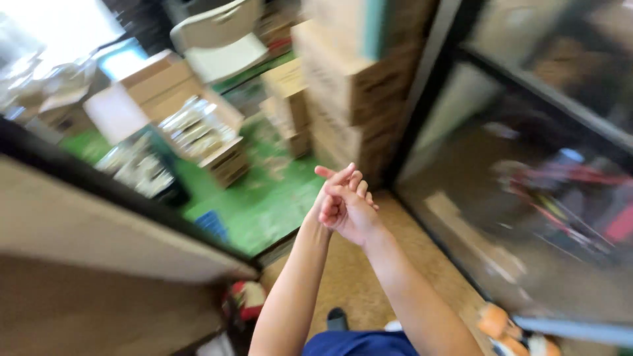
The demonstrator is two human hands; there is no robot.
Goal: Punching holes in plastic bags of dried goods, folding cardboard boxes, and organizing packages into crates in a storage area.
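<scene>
While both arms extend forward, the right hand point(353, 214) lies over the left hand point(331, 198), palms pressed together, fingers loosely curled, holding nothing. Hands hang above the tan floor point(356, 277). Stacked cardboard boxes point(349, 86) stand just beyond; green floor point(264, 198) lies left. View blurred.

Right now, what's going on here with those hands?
The person holds both arms out in front, hands pressed together: the right hand lies over the left hand, fingers stretched out. Neither hand holds any object. The picture is blurred. Beyond the hands stand stacked cardboard boxes on a green floor, with an open box of packaged goods to the left and a pale folding chair farther back. A glass door runs along the right.
</scene>
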